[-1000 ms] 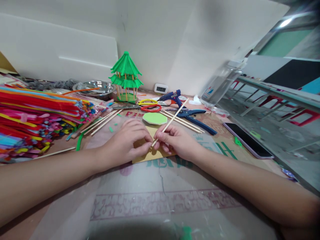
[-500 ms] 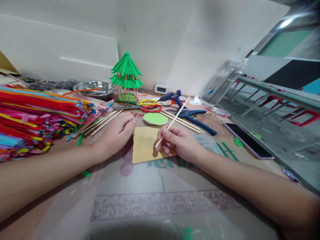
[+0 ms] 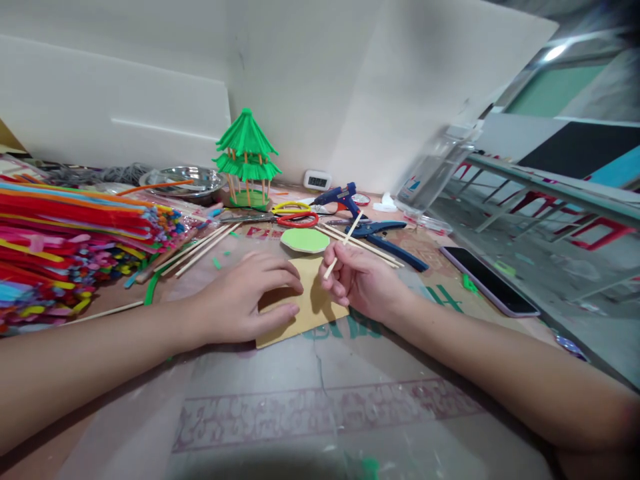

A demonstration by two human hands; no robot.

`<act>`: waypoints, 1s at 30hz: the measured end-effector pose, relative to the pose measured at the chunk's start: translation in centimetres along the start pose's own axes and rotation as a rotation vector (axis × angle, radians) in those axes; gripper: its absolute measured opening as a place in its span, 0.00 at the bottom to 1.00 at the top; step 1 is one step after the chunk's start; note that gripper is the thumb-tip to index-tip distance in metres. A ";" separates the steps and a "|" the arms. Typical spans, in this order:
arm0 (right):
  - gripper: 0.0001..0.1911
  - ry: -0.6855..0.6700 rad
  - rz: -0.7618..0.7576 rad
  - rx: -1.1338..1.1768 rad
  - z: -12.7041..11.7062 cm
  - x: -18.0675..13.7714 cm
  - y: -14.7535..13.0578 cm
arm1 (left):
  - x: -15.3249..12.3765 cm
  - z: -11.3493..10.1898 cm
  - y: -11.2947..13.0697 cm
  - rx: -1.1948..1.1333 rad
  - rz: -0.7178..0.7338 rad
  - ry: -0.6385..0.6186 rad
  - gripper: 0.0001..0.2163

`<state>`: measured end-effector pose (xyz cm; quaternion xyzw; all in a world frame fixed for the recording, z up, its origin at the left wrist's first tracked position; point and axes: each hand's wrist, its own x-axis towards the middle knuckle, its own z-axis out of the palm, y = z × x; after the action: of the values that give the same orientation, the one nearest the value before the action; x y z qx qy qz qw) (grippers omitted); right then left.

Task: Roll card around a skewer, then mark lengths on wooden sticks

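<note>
My right hand (image 3: 363,277) pinches a thin wooden stick (image 3: 354,227) between thumb and fingers, its upper end slanting away to the right. Beneath the hands lies a square of tan cardboard (image 3: 316,308). My left hand (image 3: 245,297) rests over its left part, fingers apart and curved, with nothing visible in them. Just beyond the card is a light green polygon disc (image 3: 305,239). More wooden sticks lie to the right (image 3: 375,251) and left (image 3: 203,253) of it. A green two-tiered pavilion model (image 3: 247,160) stands behind.
Bundles of coloured pipe cleaners (image 3: 75,233) fill the left side. Farther back are scissors (image 3: 296,219), a blue glue gun (image 3: 337,195), blue cutters (image 3: 393,243), a metal bowl (image 3: 186,181) and a small digital clock (image 3: 317,180). A phone (image 3: 487,280) lies at the right edge; a clear bottle (image 3: 433,172) stands behind.
My left hand has opened from a closed shape and moved right onto the card. The card has turned slightly. The stick is still in my right hand, its upper end now lower.
</note>
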<state>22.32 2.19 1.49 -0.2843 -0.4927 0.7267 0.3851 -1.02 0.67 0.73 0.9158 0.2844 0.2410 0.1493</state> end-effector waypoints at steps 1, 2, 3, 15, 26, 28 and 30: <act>0.15 0.012 -0.021 -0.049 0.0 0.0 0.0 | 0.0 0.1 0.0 0.013 -0.005 -0.029 0.13; 0.16 0.028 -0.050 -0.131 -0.1 0.0 0.0 | -0.1 0.2 -0.1 0.031 -0.010 -0.052 0.14; 0.16 0.047 -0.090 -0.253 -0.2 0.0 -0.1 | -0.1 0.4 -0.2 0.050 -0.012 -0.071 0.16; 0.14 -0.248 -0.455 -1.422 -0.2 -0.8 -0.4 | 0.0 0.8 -1.0 0.099 0.001 -0.121 0.16; 0.13 -0.247 -0.422 -1.459 -1.6 -0.7 -0.6 | 0.0 0.8 -0.9 0.104 -0.024 -0.133 0.15; 0.12 -0.125 -0.417 -1.519 -1.9 -0.6 -0.6 | 0.0 0.8 -0.9 0.106 -0.033 -0.134 0.15; 0.12 -0.108 -0.434 -1.498 -2.0 -0.5 -0.6 | 0.0 0.8 -0.9 0.102 -0.031 -0.132 0.15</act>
<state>24.34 2.89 1.34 -0.3302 -0.9145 0.1215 0.1995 -1.03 1.28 -0.31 0.9316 0.2998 0.1632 0.1247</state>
